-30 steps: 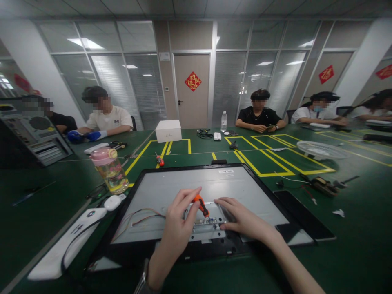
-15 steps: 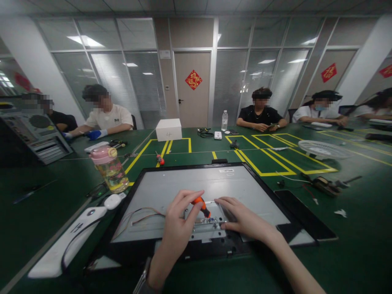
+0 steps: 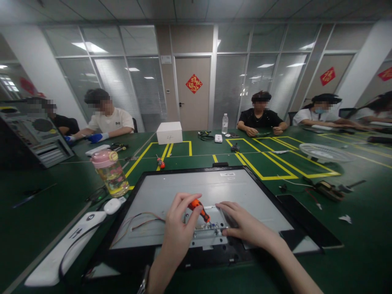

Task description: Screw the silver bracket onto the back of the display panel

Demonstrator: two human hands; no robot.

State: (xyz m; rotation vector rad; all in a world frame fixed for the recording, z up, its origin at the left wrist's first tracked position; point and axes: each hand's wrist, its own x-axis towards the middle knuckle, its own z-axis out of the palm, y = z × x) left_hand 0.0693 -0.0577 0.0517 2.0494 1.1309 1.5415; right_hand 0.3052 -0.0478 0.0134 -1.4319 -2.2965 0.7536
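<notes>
A monitor panel (image 3: 183, 188) lies back-up on the green table in front of me, its grey metal back inside a black frame. My left hand (image 3: 179, 228) pinches the orange handle of a small screwdriver (image 3: 199, 209), whose tip points down at a small circuit board (image 3: 208, 227) near the panel's lower edge. My right hand (image 3: 241, 222) lies with fingers stretched flat on the panel just right of that board, touching it. Thin coloured wires (image 3: 137, 222) run left from the board across the grey metal.
A pink-lidded bottle (image 3: 109, 171), a white mouse (image 3: 112, 206) and a white bar with a black cable (image 3: 61, 253) lie to the left. A black cover (image 3: 306, 220), loose parts (image 3: 327, 188) and a fan grille (image 3: 323, 152) lie to the right. A white box (image 3: 169, 132) and several seated people are across the table.
The view has tilted slightly, so everything sits a little lower in frame. My left hand's fingers have shifted on the screwdriver handle; my right hand stays flat beside the board.
</notes>
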